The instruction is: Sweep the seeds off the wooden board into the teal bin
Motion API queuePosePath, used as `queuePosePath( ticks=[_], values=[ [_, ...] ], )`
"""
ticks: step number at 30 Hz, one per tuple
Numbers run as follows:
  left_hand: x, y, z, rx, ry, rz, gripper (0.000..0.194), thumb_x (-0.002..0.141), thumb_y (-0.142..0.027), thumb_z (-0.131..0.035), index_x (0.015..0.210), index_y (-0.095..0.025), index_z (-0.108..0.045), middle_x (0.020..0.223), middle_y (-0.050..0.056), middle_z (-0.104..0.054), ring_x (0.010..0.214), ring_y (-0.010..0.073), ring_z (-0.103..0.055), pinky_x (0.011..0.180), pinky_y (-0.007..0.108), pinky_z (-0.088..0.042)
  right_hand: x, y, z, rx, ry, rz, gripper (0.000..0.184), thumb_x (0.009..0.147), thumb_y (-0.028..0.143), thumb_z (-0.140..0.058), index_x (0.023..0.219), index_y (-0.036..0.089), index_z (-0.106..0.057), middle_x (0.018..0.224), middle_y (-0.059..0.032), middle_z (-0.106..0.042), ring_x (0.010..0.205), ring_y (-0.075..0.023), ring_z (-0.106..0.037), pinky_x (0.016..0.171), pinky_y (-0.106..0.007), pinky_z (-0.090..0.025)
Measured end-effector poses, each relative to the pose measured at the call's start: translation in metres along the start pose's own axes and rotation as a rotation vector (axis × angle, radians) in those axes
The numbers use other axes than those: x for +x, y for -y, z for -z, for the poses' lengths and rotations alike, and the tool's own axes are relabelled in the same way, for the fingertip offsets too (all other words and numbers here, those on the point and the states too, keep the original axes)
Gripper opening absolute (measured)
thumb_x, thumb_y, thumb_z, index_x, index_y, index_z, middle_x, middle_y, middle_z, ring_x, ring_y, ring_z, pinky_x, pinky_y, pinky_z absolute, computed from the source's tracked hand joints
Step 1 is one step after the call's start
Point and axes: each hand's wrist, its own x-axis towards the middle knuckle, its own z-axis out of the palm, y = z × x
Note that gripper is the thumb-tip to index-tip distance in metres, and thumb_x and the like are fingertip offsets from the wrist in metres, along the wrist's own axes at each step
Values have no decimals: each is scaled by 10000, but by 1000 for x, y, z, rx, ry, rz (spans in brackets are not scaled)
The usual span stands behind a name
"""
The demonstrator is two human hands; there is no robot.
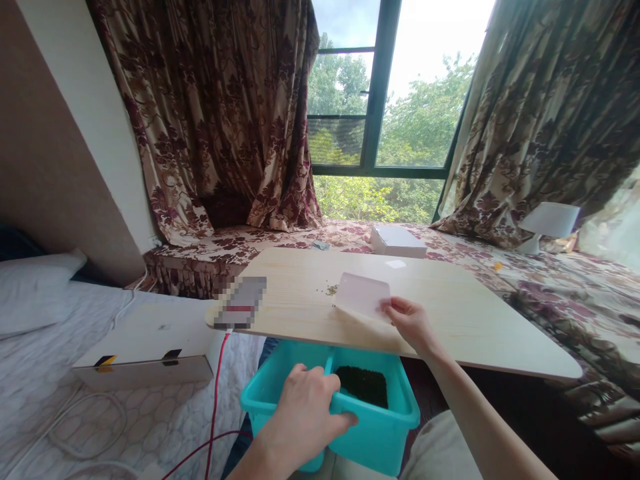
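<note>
My left hand [310,407] is wrapped over the middle divider of a turquoise two-part bin [380,437], just below the table's near edge. Dark green grains [363,385] lie in the bin's right compartment. In the left compartment I see only the bare wall and floor that my hand leaves uncovered. My right hand [407,320] pinches the right edge of a thin, pale translucent sheet [363,293], held tilted low over the tabletop. A small scatter of greenish grains [331,290] lies on the table beside the sheet's left edge.
The pale wooden table [465,307] bears a blurred-out phone [243,303] at its left end, with a red cable [216,393] hanging down. A white box [150,343] lies on the bed at left. Behind stand another white box [399,241] and a lamp [549,223].
</note>
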Motion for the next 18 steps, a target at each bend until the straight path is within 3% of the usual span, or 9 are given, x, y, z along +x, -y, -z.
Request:
queuePosePath(
  ticks=[18],
  values=[
    [0, -1, 2, 3, 18, -4, 259, 719, -466, -634, 733, -210, -601, 799, 31, -611, 873, 255, -546, 812, 366, -389, -1, 4, -4, -19, -6, -7, 247, 625, 350, -576, 720, 159, -700, 707, -62, -722, 616, -179, -619, 479, -246, -429]
  ],
)
